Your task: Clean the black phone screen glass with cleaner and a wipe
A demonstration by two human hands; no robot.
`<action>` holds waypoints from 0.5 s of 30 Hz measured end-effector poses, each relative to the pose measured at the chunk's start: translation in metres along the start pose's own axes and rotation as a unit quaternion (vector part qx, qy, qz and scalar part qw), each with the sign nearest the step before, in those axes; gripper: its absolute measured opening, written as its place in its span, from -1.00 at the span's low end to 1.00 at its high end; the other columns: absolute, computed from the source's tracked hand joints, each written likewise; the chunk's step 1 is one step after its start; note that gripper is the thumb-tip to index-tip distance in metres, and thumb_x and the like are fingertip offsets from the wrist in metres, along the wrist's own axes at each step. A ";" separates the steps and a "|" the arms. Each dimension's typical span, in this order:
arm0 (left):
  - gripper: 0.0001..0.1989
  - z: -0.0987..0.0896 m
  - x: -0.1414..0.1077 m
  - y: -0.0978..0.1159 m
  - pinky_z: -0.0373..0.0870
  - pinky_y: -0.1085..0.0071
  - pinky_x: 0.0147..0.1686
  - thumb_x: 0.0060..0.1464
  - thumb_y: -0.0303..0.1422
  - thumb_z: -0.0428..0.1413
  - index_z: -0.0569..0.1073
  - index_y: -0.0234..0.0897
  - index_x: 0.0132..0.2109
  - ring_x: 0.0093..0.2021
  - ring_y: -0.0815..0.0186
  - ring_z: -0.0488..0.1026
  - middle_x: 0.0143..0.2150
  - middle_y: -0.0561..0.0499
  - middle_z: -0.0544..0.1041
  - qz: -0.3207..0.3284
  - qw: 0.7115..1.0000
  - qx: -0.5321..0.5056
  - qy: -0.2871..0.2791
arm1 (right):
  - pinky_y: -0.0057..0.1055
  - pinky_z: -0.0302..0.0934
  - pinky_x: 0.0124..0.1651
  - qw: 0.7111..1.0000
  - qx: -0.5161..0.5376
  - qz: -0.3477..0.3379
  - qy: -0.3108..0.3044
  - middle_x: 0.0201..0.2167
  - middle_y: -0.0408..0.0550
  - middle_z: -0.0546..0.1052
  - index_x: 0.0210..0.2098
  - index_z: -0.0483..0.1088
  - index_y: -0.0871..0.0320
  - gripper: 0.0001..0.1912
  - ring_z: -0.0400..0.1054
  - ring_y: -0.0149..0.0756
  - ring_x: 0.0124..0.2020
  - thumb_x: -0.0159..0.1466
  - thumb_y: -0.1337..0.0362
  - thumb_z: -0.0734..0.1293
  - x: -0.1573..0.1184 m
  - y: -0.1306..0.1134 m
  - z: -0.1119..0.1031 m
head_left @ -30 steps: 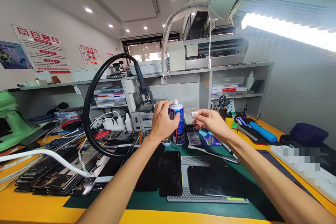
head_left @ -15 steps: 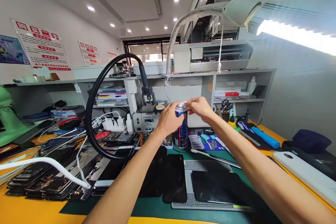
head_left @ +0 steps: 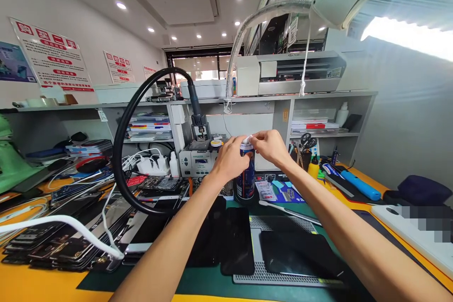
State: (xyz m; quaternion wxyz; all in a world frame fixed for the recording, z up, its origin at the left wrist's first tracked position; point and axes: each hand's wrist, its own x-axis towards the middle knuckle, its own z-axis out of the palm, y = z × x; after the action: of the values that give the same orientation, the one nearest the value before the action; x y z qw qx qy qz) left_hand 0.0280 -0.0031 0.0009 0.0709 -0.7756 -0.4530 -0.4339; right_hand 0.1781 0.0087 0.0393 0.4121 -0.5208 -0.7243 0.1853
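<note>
A dark blue can (head_left: 245, 180) with a white top stands upright at the back of the green work mat (head_left: 212, 288). My left hand (head_left: 229, 156) is closed around the upper part of the can. At its top, my right hand (head_left: 271, 146) pinches a small white piece (head_left: 249, 138), perhaps tissue, against the white top. Fingers hide part of that piece and of the can's top. Nearer to me lie a black phone-like panel (head_left: 237, 240) and another black panel (head_left: 300, 252) on a grey perforated pad (head_left: 255, 278). A white-headed brush (head_left: 288, 212) lies behind the pad.
A black hose (head_left: 118, 151) loops up to a handpiece above a soldering station (head_left: 198, 163). Stacked phone parts (head_left: 63, 240) and a white cable (head_left: 71, 222) fill the left. A lamp (head_left: 336, 7) arches overhead. A blue tool (head_left: 361, 185) lies at the right.
The white piece and my right fingers sit closer over the can's top. The view has shifted slightly; my left hand stays around the can.
</note>
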 end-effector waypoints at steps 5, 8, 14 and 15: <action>-0.61 0.000 0.001 0.000 0.45 0.12 -0.03 0.25 -0.19 0.09 0.36 -0.26 0.14 -0.04 0.21 0.46 0.03 -0.10 0.46 0.001 1.000 0.001 -0.003 | -0.24 0.40 -0.12 1.000 -0.020 0.003 0.001 -0.06 -0.01 0.50 -0.04 0.44 0.23 -0.71 0.45 -0.20 -0.14 0.36 0.16 0.32 0.004 0.001 0.001; -0.62 -0.001 0.001 0.000 0.45 0.13 -0.03 0.25 -0.20 0.09 0.36 -0.26 0.14 -0.05 0.21 0.46 0.02 -0.10 0.46 0.002 1.000 0.001 -0.006 | -0.25 0.41 -0.14 1.000 -0.025 0.003 -0.001 -0.07 -0.01 0.51 -0.03 0.44 0.23 -0.71 0.45 -0.22 -0.16 0.36 0.16 0.32 0.006 0.003 0.002; -0.62 -0.002 0.002 0.000 0.45 0.13 -0.04 0.25 -0.20 0.09 0.37 -0.26 0.13 -0.05 0.21 0.46 0.02 -0.10 0.46 0.003 1.000 0.001 -0.010 | -0.25 0.41 -0.15 1.000 -0.031 0.004 -0.001 -0.06 -0.01 0.50 -0.02 0.43 0.24 -0.69 0.45 -0.20 -0.15 0.35 0.16 0.34 0.005 0.005 0.002; -0.63 -0.002 0.002 0.000 0.45 0.13 -0.04 0.25 -0.20 0.09 0.37 -0.26 0.13 -0.04 0.21 0.46 0.02 -0.10 0.46 0.004 1.000 0.002 -0.010 | -0.24 0.41 -0.15 0.999 -0.032 0.004 -0.001 -0.05 -0.01 0.50 -0.02 0.43 0.24 -0.69 0.45 -0.20 -0.15 0.35 0.16 0.34 0.005 0.004 0.002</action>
State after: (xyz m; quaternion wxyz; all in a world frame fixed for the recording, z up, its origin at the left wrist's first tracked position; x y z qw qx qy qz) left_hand 0.0271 -0.0029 0.0036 0.0691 -0.7815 -0.4517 -0.4248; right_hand 0.1785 0.0151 0.0369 0.3937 -0.5363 -0.7282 0.1643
